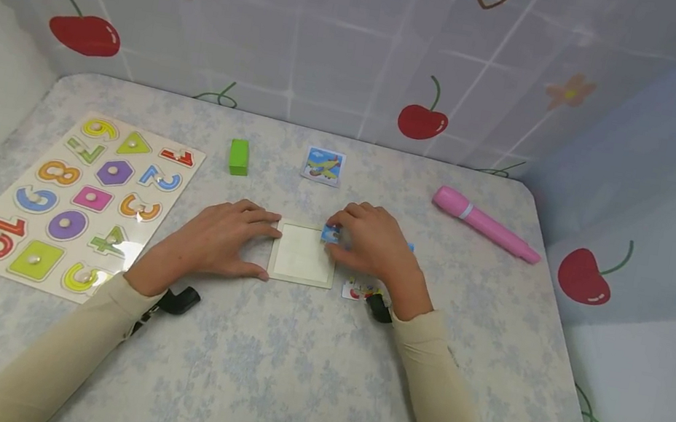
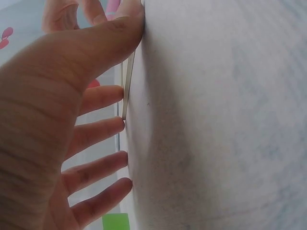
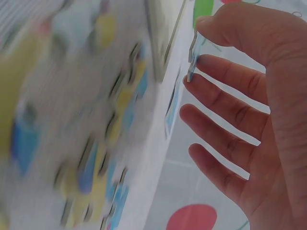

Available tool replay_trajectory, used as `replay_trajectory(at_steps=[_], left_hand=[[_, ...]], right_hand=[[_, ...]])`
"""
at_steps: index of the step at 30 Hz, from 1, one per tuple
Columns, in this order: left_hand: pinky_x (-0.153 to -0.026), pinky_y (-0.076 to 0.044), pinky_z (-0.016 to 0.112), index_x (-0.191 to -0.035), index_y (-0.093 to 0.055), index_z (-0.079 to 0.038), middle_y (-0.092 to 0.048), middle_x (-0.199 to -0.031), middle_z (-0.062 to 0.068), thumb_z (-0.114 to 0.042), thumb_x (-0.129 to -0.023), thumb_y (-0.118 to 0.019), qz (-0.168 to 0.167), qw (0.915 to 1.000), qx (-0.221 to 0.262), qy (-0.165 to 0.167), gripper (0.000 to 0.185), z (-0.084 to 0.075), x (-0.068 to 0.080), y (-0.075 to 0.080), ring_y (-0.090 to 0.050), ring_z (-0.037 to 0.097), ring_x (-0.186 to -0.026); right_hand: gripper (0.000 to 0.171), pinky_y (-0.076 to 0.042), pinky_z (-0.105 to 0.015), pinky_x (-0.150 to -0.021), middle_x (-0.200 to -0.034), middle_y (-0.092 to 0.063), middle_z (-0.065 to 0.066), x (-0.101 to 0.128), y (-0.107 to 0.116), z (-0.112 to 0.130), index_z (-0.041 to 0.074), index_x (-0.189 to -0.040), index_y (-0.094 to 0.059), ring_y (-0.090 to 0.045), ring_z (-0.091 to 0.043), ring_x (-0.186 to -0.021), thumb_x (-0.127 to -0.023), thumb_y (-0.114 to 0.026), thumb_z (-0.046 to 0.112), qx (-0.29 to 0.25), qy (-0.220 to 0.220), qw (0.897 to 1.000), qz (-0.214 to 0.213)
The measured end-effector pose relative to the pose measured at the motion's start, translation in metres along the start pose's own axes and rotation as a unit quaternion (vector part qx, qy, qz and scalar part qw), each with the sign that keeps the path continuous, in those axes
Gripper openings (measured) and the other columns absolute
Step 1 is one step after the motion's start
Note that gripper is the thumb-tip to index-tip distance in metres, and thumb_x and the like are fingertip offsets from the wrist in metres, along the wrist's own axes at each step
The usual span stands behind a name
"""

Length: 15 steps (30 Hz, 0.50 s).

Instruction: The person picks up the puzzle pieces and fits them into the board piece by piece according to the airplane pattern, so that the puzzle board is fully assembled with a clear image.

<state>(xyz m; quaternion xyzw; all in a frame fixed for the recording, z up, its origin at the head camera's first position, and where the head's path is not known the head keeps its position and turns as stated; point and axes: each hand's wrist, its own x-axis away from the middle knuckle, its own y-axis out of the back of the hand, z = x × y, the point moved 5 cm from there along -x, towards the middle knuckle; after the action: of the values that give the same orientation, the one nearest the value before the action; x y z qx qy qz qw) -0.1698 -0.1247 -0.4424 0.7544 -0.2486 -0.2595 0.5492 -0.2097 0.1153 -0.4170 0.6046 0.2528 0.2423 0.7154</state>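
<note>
On the flowery table (image 1: 285,380), the left hand (image 1: 220,240) lies flat against the small puzzle tray (image 1: 302,254) to keep it still, while the right hand (image 1: 373,242) pinches a blue puzzle piece (image 1: 331,233) over its corner.

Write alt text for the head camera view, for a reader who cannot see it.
A person's right hand pinches a small blue puzzle piece at the corner of a square puzzle tray, which the left hand steadies. Around them on the table lie a number puzzle board, a green block, an airplane picture card and a pink marker.
</note>
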Motion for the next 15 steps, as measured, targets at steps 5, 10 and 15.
replay_trajectory(at_steps=[5,10,15], left_hand=[[-0.093,-0.05,0.047,-0.133,-0.068,-0.023,-0.054,-0.148,-0.001,-0.071,-0.075,-0.076,-0.003,1.0,0.003,-0.003,0.075,0.001,0.0,0.0,-0.05,0.024,-0.131],[-0.093,-0.05,0.047,-0.132,-0.068,-0.023,-0.055,-0.147,-0.002,-0.07,-0.075,-0.076,-0.006,0.9999,0.009,-0.009,0.074,0.002,-0.001,0.001,-0.05,0.023,-0.13],[-0.093,-0.05,0.047,-0.132,-0.069,-0.024,-0.055,-0.147,-0.002,-0.07,-0.075,-0.077,-0.005,0.9999,0.011,-0.006,0.074,0.003,-0.001,0.0,-0.05,0.023,-0.13]], right_hand=[[0.034,-0.05,-0.041,-0.088,-0.109,-0.067,0.004,-0.009,-0.002,0.011,0.021,-0.115,-0.074,-0.061,-0.02,-0.098,-0.088,-0.072,0.042,-0.006,0.005,1.0,0.009],[0.034,-0.051,-0.04,-0.085,-0.108,-0.067,0.005,-0.016,-0.007,0.018,0.022,-0.115,-0.075,-0.061,-0.017,-0.095,-0.088,-0.072,0.043,-0.013,0.006,1.0,0.014],[0.034,-0.051,-0.039,-0.085,-0.106,-0.066,0.006,-0.021,-0.011,0.023,0.022,-0.114,-0.075,-0.06,-0.016,-0.093,-0.088,-0.073,0.043,-0.021,0.017,1.0,0.01]])
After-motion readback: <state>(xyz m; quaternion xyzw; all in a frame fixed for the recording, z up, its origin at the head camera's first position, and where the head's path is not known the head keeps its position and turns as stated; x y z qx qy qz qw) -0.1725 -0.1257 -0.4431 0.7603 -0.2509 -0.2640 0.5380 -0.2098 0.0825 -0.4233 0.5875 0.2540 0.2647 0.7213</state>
